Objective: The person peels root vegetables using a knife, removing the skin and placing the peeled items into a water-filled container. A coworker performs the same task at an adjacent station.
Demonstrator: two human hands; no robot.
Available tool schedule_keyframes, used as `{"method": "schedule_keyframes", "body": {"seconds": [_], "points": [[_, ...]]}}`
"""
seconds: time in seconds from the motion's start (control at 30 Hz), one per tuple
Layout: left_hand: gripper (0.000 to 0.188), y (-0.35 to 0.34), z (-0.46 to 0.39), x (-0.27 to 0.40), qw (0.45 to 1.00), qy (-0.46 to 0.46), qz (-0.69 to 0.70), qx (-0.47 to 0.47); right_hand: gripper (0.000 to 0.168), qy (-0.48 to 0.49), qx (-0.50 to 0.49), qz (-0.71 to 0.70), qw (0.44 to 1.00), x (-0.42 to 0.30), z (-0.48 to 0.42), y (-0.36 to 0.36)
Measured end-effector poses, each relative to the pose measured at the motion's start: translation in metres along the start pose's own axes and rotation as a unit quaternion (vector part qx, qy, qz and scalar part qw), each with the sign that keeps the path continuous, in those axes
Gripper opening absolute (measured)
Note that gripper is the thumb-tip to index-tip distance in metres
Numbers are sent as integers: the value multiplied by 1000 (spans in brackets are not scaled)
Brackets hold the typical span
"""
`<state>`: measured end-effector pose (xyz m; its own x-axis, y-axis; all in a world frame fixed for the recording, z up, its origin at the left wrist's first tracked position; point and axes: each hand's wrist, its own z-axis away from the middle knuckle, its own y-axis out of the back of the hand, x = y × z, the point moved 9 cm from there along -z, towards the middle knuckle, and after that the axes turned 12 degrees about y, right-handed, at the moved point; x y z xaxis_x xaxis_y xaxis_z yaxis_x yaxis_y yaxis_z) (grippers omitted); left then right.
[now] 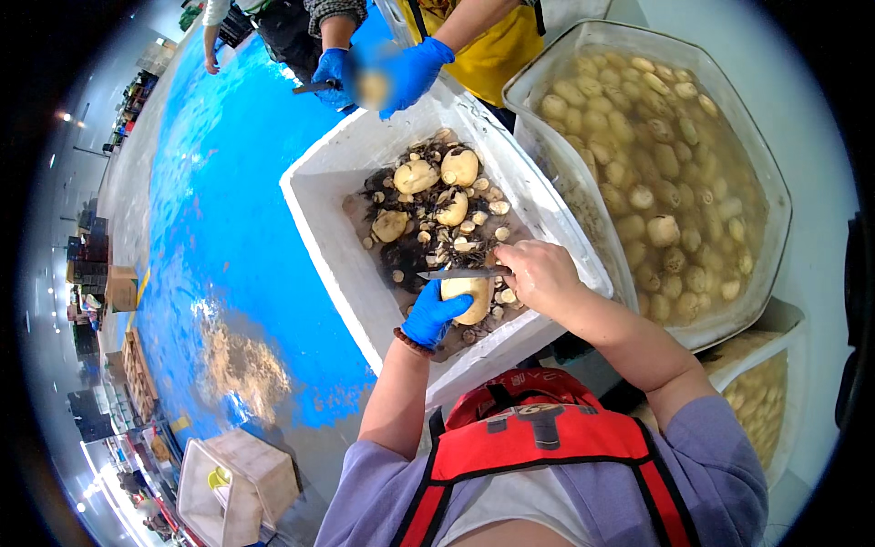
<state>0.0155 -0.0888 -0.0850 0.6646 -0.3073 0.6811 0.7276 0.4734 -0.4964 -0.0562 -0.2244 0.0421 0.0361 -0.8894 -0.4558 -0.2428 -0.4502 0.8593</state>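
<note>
My left hand (436,314), in a blue glove with a beaded bracelet at the wrist, grips a pale peeled root vegetable (472,297) low over a white foam box (321,239). My bare right hand (536,272) holds a knife (461,273), its blade lying across the upper end of that vegetable. In the box, dark peelings (410,256) and small round cut slices (499,207) lie in murky liquid. Several larger peeled pieces, one of them a pale root vegetable (415,177), rest among them beyond my hands.
A co-worker's blue-gloved hands (410,75) hold a knife (316,87) and a blurred pale item above the box's far end. At right stands a large tub (779,205) of pale vegetables in cloudy water, with another container (786,417) below. White crates (263,472) stand lower left on the floor.
</note>
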Motion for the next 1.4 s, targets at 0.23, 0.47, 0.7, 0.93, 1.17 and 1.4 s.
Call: {"method": "schedule_keyframes", "body": {"seconds": [0.23, 0.47, 0.7, 0.93, 1.17, 1.4], "points": [[71, -6, 10, 15, 998, -40, -39, 23, 10, 24, 5, -4, 1000, -6, -5, -1], [75, -17, 28, 37, 993, -88, -69, 33, 12, 59, 15, -1, 998, -2, -10, -15], [75, 12, 36, 54, 934, -131, -242, 228, 8, -5, 18, 22, 1000, 16, -21, -50], [65, 56, 12, 7, 978, -78, -93, 167, 12, -4, -42, -17, 999, 23, -37, -74], [62, 57, 11, -4, 990, -60, 21, 127, 19, -11, -60, -35, 998, 38, -44, -120], [76, 61, 30, 48, 925, -125, -218, 286, 21, -228, -249, 46, 940, 109, 5, -129]]}}
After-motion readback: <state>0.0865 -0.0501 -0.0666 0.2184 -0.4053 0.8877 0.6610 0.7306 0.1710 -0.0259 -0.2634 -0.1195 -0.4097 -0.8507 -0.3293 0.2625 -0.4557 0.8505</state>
